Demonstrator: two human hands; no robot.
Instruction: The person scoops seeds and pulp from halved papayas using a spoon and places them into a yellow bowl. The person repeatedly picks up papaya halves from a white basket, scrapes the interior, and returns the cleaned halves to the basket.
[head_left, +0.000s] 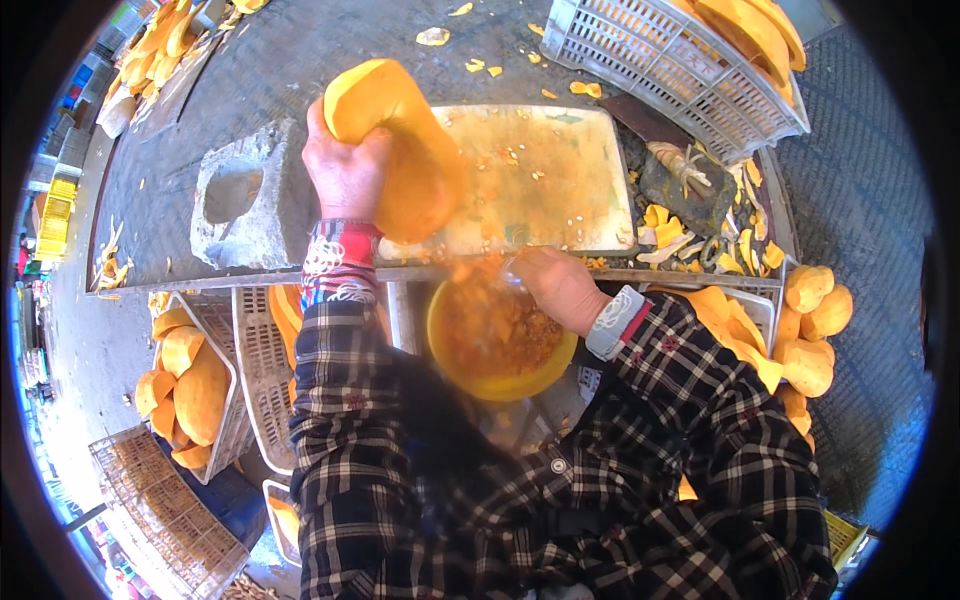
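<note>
My left hand (349, 161) grips a peeled orange squash (416, 165) at its cut end and holds it up over the left part of a white cutting board (555, 180). Wet seeds and bits of pulp lie scattered on the board. At the board's near edge my right hand (551, 281) has its fingers curled around a small shiny thing, mostly hidden, whose kind I cannot tell. Orange pulp, blurred by motion, lies beside those fingers. Just below them a yellow bowl (517, 386) holds pulp and seeds.
A hollowed concrete block (285, 195) stands left of the board. To the right lie a cleaver-like blade (645, 120) with a wrapped handle, and peelings (667, 229). A grey plastic crate (675, 75) of squash stands behind. More crates (255, 375) and squash pieces (810, 360) flank the table.
</note>
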